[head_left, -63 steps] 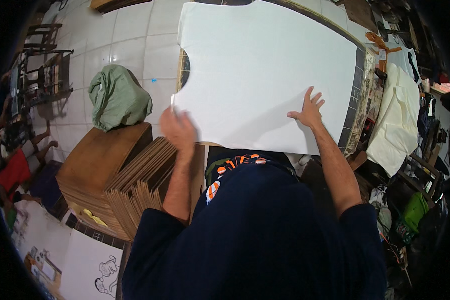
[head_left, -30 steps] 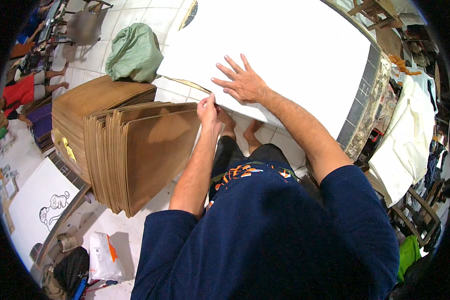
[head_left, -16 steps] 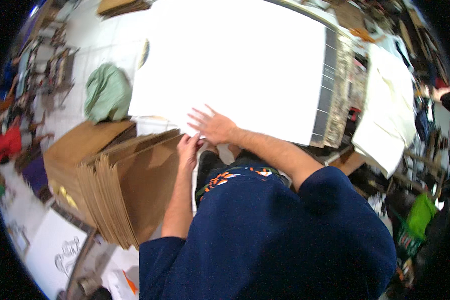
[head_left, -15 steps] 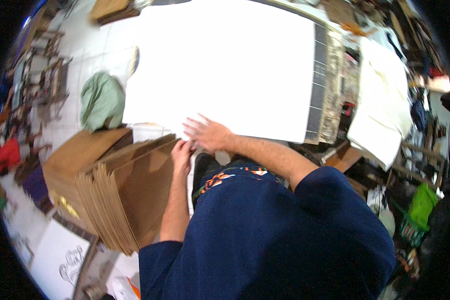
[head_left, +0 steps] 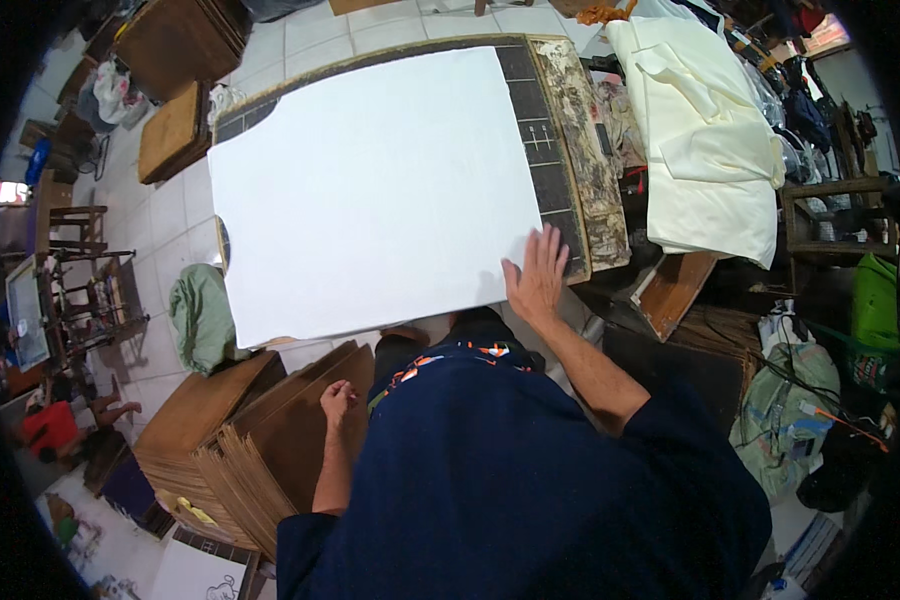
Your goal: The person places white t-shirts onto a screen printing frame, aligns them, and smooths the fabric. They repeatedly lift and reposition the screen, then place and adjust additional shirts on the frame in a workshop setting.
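A white cloth panel [head_left: 370, 190] with curved cut-outs along its left side lies flat on a dark board [head_left: 550, 185] marked with white lines. My right hand [head_left: 537, 275] rests on the panel's near right corner, palm down and fingers stretched out, the tips by the bare strip of board. Below the panel's near edge, my left hand [head_left: 338, 400] hangs in front of a stack of brown boards [head_left: 270, 430]. Its fingers are curled together; whatever they may hold is too small to make out.
Folded cream cloth [head_left: 710, 150] lies right of the board, past a stained wooden edge [head_left: 585, 140]. A green cloth bundle [head_left: 202, 315] sits left of the panel. An open wooden drawer [head_left: 673, 295] juts out at right. More brown boards [head_left: 173, 130] stand far left.
My right hand has moved right along the panel's near edge to its corner. My left hand has drawn back from beside it, toward the left. The view has shifted too.
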`<state>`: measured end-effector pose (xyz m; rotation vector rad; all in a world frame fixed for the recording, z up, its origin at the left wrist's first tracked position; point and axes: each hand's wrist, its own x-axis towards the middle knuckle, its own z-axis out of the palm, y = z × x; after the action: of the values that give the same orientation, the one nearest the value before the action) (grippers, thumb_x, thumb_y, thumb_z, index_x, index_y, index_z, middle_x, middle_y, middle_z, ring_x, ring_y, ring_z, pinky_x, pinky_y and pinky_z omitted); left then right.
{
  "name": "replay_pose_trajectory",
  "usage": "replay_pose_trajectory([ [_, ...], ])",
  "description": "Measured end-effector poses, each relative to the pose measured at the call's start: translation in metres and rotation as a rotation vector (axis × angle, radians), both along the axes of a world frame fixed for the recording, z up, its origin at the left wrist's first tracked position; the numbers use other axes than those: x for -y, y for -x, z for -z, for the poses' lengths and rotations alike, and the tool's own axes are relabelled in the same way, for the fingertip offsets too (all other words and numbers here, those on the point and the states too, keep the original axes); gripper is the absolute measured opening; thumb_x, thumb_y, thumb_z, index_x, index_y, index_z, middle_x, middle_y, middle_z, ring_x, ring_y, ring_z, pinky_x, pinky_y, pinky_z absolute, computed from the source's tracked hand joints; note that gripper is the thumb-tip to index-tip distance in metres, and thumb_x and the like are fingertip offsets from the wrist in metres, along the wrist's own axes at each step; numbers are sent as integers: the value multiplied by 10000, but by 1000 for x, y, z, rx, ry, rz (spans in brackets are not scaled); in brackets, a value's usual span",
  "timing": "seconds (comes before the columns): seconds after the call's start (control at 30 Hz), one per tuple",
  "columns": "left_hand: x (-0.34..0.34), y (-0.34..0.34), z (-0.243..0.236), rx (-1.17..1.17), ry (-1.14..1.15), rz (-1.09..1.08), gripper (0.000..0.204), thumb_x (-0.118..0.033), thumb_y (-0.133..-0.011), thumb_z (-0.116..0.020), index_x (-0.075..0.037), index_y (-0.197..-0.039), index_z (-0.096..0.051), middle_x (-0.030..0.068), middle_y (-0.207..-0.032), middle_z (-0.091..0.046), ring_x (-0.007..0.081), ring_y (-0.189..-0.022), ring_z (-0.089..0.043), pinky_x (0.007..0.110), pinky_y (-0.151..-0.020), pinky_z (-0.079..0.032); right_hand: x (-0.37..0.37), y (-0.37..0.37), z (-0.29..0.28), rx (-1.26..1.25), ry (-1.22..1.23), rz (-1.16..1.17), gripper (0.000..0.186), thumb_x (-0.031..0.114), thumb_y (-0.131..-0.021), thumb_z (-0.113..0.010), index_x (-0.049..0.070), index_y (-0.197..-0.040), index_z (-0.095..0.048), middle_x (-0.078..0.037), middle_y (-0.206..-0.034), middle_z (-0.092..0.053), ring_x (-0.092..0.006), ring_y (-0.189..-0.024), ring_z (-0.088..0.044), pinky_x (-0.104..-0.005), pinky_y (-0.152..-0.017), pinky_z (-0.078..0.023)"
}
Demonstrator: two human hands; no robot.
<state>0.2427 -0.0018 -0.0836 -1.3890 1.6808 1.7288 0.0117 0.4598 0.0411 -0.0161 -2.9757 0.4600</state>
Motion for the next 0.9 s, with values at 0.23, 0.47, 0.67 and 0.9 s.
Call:
replay_pose_trajectory([
  [0.23, -38, 30, -64, -75, 212, 282, 279, -161, -897, -659, 12, -1109, -608, 85, -857, -669, 140, -686, -647, 266, -586, -534, 34, 165, 15, -139, -43, -52, 735, 441, -926, -515, 4, -1473, -289, -273, -1525, -220, -436, -1428, -160, -598, -1136, -97],
  [0.47, -16, -53, -84, -18, 398, -47, 231, -116, -892, -663, 26, -1072, -639, 85, -875, -674, 118, -695, -648, 257, -606, -537, 36, 194, 28, -40, -212, 38, 737, 556, -942, -408, 98, -1505, -281, -217, -1558, -199, -403, -1453, -113, -609, -1141, -77],
  [0.67, -5, -147, -99, 471, 944, 77, 646, -345, -784, -698, -3, -1301, -517, 217, -1321, -521, 372, -1233, -492, 439, -1038, -410, 35, 164, 30, 55, -278, -26, 751, 595, -957, -351, 125, -1528, -221, -208, -1575, -155, -358, -1473, -70, -584, -1154, -43],
  [0.9, 28, -190, -137, 651, 1088, 136, 878, -257, -833, -665, -18, -1511, -161, 193, -1588, -86, 334, -1471, -100, 491, -1168, -188, 31, 22, 32, 76, -320, -251, 712, 495, -991, -378, 88, -1534, -163, -235, -1577, -93, -388, -1464, -58, -560, -1160, -55],
])
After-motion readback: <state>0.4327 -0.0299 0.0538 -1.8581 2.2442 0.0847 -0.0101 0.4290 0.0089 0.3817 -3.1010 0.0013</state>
